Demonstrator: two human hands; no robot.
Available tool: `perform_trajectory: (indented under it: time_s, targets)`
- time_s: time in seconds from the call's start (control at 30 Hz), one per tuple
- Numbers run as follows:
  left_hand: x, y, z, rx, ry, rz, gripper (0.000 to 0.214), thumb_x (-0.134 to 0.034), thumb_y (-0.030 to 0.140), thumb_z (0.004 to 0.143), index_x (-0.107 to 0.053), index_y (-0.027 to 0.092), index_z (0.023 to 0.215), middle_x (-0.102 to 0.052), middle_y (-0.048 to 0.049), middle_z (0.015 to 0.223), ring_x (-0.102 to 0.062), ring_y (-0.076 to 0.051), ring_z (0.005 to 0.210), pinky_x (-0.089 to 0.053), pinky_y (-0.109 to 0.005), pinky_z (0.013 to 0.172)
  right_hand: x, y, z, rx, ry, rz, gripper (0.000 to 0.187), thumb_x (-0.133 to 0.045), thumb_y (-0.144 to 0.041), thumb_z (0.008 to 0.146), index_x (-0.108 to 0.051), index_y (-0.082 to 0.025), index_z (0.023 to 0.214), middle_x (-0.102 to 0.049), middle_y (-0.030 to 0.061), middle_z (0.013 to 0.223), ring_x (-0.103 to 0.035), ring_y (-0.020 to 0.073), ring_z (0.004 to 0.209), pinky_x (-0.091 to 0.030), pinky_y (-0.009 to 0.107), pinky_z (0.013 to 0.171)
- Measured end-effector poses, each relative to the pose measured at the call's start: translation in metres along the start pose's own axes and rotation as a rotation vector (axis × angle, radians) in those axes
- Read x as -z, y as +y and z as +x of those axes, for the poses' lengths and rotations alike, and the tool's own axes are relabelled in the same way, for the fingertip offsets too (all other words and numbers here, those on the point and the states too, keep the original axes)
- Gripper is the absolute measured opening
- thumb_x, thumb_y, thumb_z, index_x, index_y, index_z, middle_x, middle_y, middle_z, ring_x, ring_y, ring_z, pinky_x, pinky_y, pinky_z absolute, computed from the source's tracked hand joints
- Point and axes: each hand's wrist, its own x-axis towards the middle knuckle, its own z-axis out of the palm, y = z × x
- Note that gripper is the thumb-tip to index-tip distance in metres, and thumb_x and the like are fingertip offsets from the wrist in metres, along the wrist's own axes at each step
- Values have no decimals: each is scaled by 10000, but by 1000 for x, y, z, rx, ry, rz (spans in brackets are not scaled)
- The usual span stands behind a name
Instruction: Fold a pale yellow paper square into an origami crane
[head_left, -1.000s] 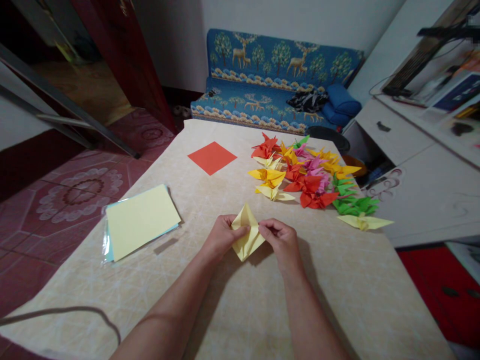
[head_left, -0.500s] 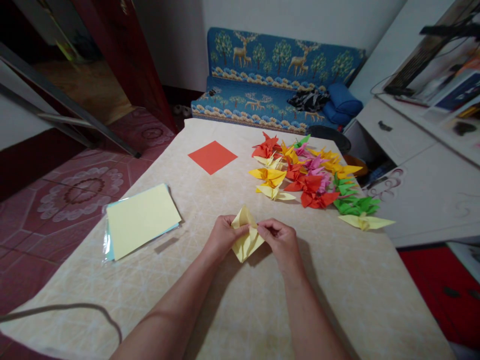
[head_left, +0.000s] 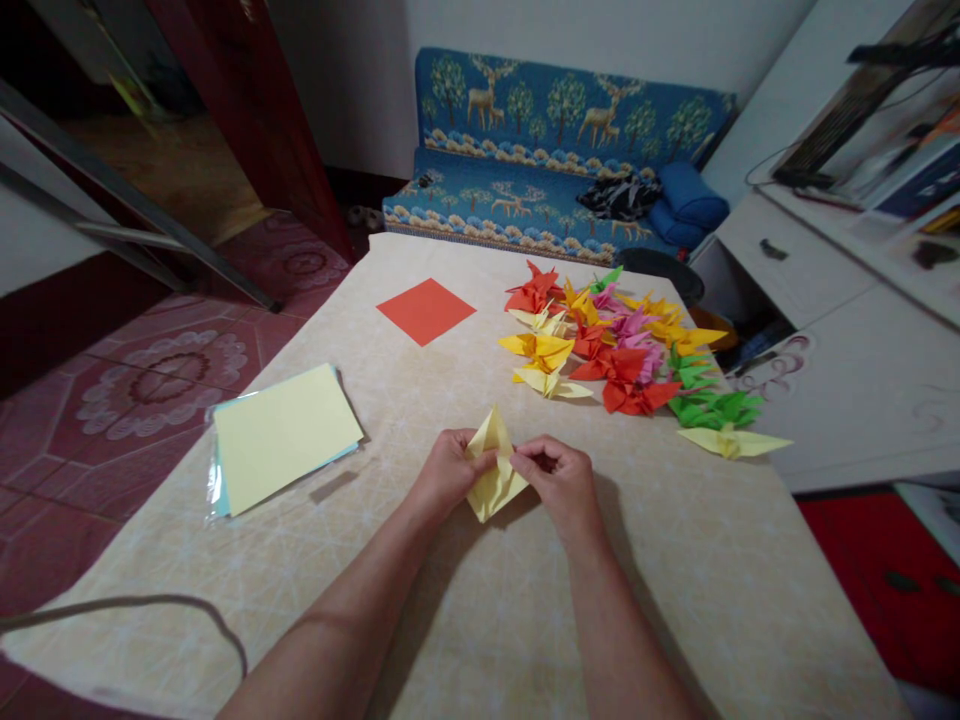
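Head cam, 2 hands [head_left: 557, 482] gripping yel. paper [head_left: 495, 492], red sq. [head_left: 426, 312] beyond

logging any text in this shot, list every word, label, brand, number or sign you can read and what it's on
No text can be read.
Blue item at far right: pale marks, perhaps lettering, too blurred to read.
Folded paper between left hand and right hand, red sheet, paper stack, cranes: no writing seen.
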Motion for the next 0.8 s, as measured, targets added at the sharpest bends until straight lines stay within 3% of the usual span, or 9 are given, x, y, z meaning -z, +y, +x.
perform_trajectory:
  time_s: [0.33,0.57,0.8]
  targets:
    - [0,1,-1,9,-4,66,181,-709,270,607,-677,96,640,-629,-27,548,-510,-106,440,-347,-200,447,-4,-4,-2,-12,35,-116,113,-657,-275,675,-632,-165,664,-600,9,604,-544,140,554,-423,231,508]
    - [0,3,-3,24,-80,62,226,-667,312,638,-649,87,652,-609,-35,550,-525,-126,461,-348,-214,464,-4,-1,-3,27,33,-207,116,-652,-248,678,-585,-178,614,-571,-8,590,-528,132,551,-405,226,511]
    - [2,4,-3,25,-92,89,249,-662,334,649,-627,88,666,-616,-43,579,-545,-141,490,-359,-219,477,0,-2,-1,90,3,-150,141,-687,-242,679,-614,-165,585,-553,-6,605,-507,124,576,-391,230,535]
